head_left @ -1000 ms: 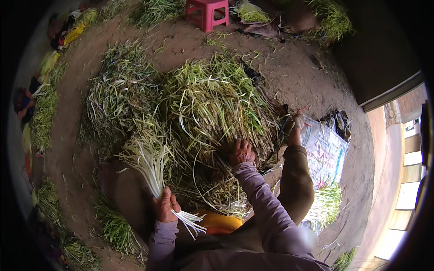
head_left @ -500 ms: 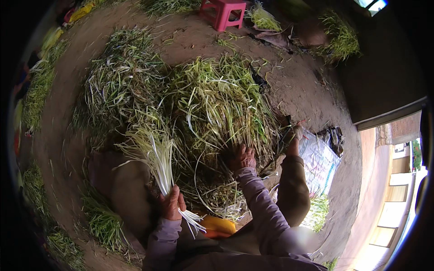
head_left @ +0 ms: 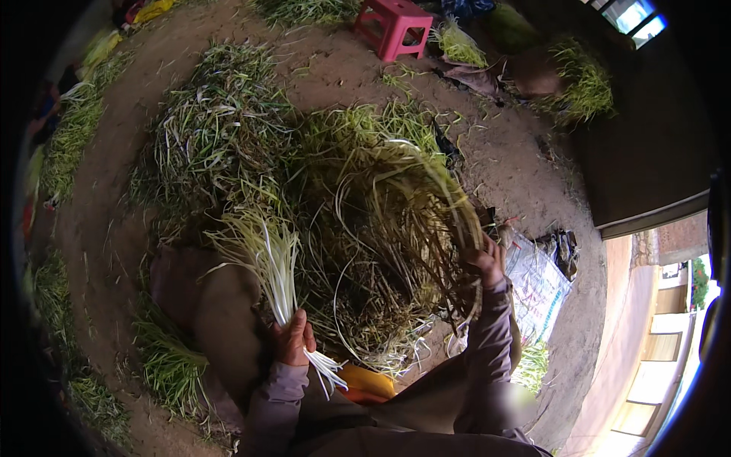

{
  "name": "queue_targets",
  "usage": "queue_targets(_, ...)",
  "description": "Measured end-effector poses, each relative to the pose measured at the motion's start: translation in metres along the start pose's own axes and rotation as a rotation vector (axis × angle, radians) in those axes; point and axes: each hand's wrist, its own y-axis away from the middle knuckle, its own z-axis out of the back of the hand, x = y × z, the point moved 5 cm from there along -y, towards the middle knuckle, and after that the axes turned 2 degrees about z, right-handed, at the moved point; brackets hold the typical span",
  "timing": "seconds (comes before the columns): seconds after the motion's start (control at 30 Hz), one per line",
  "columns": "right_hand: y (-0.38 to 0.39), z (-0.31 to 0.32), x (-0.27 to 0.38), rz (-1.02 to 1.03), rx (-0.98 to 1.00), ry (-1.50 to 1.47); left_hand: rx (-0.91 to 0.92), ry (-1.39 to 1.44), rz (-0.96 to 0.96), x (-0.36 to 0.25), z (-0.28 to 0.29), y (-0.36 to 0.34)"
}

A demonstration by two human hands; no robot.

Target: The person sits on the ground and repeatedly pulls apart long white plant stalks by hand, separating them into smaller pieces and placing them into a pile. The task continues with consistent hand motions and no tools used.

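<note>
My left hand (head_left: 292,340) is closed round a bunch of long white-stemmed greens (head_left: 279,273), which look like chives or young leeks. Their pale leafy tops point away from me, and the white stem ends hang out below the fist. At the right side of a big heap of tangled greens (head_left: 365,221), my right hand (head_left: 488,261) has its fingers wrapped round a loose clump of long limp stalks (head_left: 457,199). That clump arches back over the heap and is smeared by motion. Brownish stalks lie in the heap's near part.
Another pile of greens (head_left: 221,129) adjoins at the far left. A pink plastic stool (head_left: 394,30) stands at the back. A white plastic sack (head_left: 539,286) lies to the right, by a dark wall (head_left: 647,152). Smaller bunches (head_left: 169,365) lie at the near left.
My right hand has moved right from the heap's near middle, pulling a clump of stalks up with it. My left hand stays put with its bunch. The view has shifted slightly.
</note>
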Motion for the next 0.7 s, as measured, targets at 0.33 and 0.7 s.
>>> queue_targets(0.33,0.047,0.041,-0.146,-0.122,-0.213,0.371,0.061,-0.039,-0.007,0.006,-0.008,-0.003)
queue_targets(0.7,0.040,-0.025,-0.086,0.214,-0.337,1.137,0.073,0.047,0.188,0.015,-0.016,-0.001)
